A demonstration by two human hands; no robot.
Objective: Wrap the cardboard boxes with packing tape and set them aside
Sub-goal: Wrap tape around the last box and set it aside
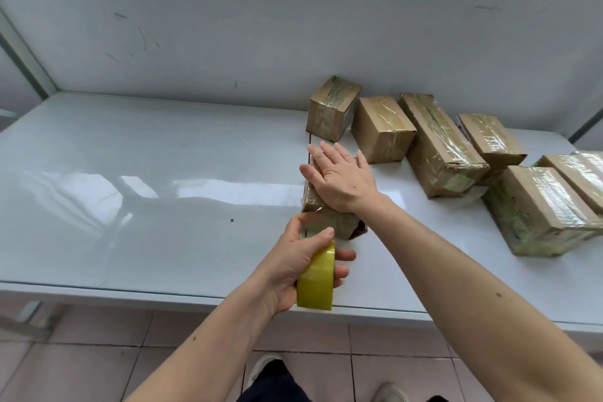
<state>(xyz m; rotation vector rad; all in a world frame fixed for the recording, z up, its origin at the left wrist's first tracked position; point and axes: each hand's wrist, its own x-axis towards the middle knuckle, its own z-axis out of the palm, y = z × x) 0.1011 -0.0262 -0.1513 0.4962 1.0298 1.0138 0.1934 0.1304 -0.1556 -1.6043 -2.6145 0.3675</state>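
A small cardboard box (pixel 339 222) lies on the white table (pixel 146 173), mostly covered by my right hand (pixel 342 179), which presses flat on its top with straight fingers. Just in front of the box, my left hand (pixel 300 264) grips a yellow roll of packing tape (pixel 316 281), with the thumb near the box's near end. A strip of tape runs from the roll to that end.
Several taped cardboard boxes (pixel 437 143) stand in a row at the back right, against the white wall (pixel 293 26). Two bigger taped boxes (pixel 541 209) lie at the far right. The table's front edge (pixel 163 294) runs above a tiled floor.
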